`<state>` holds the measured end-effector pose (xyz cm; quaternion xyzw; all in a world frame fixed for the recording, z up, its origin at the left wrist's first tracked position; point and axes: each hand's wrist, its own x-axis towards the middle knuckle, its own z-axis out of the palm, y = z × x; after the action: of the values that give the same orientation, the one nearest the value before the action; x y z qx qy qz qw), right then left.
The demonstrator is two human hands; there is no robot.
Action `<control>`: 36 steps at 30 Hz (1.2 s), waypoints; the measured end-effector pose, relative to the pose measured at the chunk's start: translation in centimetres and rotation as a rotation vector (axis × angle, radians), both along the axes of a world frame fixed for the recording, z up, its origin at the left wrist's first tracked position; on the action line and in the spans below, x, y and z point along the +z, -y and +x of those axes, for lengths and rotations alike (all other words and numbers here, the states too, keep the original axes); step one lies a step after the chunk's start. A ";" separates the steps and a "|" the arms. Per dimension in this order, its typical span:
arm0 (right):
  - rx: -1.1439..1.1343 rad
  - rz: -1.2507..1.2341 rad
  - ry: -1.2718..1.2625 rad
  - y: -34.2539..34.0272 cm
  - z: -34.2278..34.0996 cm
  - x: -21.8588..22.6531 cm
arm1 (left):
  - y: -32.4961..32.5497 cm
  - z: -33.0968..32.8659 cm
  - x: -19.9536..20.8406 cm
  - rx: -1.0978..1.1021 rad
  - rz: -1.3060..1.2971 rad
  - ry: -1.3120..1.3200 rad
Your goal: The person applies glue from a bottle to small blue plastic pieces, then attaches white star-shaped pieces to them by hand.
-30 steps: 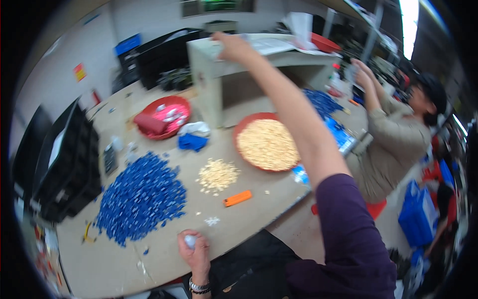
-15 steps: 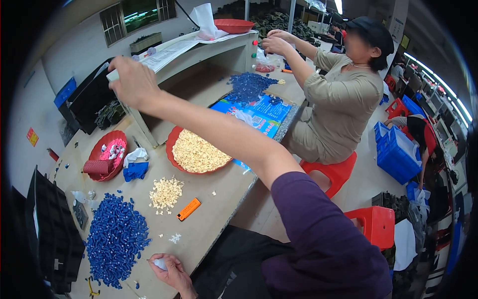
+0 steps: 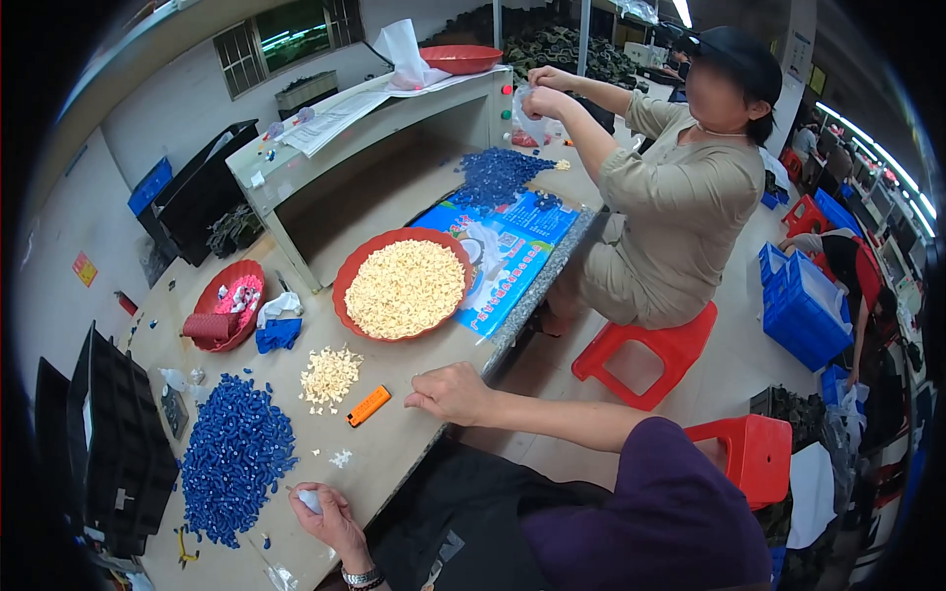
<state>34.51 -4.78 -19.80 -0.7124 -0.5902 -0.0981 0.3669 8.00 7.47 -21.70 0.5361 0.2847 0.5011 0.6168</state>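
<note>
My left hand (image 3: 330, 517), with a watch at its wrist, is closed around a small pale bottle (image 3: 310, 500) with a thin tip. It rests at the near table edge, beside a heap of small blue curved pieces (image 3: 236, 458). My right hand (image 3: 451, 394) is over the table edge, its fingers curled in; what they hold, if anything, is hidden. Just left of it lies a flat orange oblong tool (image 3: 370, 406). Beyond that is a small pile of cream pieces (image 3: 330, 379). A red bowl (image 3: 340, 295) full of similar cream pieces (image 3: 409, 289) stands farther back.
A grey shelf (image 3: 394, 123) spans the table's back. Another red bowl (image 3: 254, 281) holds pink pieces, beside a blue and white cloth (image 3: 279, 330). Black bins (image 3: 113, 443) stand at left. A co-worker (image 3: 680, 197) sits at far right by blue pieces (image 3: 498, 177), handling a clear bag.
My right hand has come down from the shelf's left end to the near table edge, uncovering the bowl of cream pieces. My left hand keeps the bottle in nearly the same place.
</note>
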 end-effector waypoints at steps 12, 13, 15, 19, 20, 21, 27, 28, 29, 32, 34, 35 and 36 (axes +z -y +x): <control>-0.124 0.239 0.144 -0.2 -1.2 -2.3 | 0.8 -0.1 0.5 0.021 0.062 -0.038; -0.118 0.235 0.144 -0.3 -1.2 -2.3 | 0.8 0.0 0.5 0.037 0.081 -0.055; -0.146 0.216 0.186 -0.3 -1.1 -2.4 | 0.8 0.2 0.8 0.020 0.086 -0.079; -0.167 0.213 0.174 -0.1 -0.6 -2.3 | 0.5 0.9 0.4 -0.008 0.122 -0.059; -0.160 0.215 0.180 -0.2 -0.6 -2.4 | 0.5 0.9 0.5 -0.019 0.136 -0.040; -0.155 0.215 0.181 -0.2 -0.7 -2.4 | 0.4 0.9 0.4 -0.019 0.140 -0.034; -0.157 0.226 0.181 -0.5 -1.0 -2.0 | 0.4 0.5 0.8 -0.010 0.091 -0.010; -0.153 0.240 0.149 -0.5 -1.0 -2.0 | 0.4 0.4 1.0 -0.012 0.095 0.000; -0.154 0.215 0.155 -0.5 -1.0 -2.0 | 0.4 0.2 1.2 -0.020 0.062 -0.033; -0.144 0.131 0.176 -0.6 -1.0 -2.1 | 0.2 0.0 1.9 -0.022 0.011 -0.059; -0.130 0.132 0.185 -0.6 -1.2 -1.8 | -0.3 -0.4 1.5 -0.005 0.024 -0.117; -0.125 0.111 0.181 -0.8 -1.3 -1.8 | -0.6 -0.8 1.1 0.012 0.059 -0.173; -0.110 0.116 0.174 -0.6 -1.2 -1.3 | -0.4 -0.6 1.3 0.007 0.059 -0.193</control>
<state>33.27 -4.16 -21.15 -0.7099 -0.5733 -0.2135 0.3490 7.44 7.91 -20.38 0.5987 0.3298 0.4575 0.5687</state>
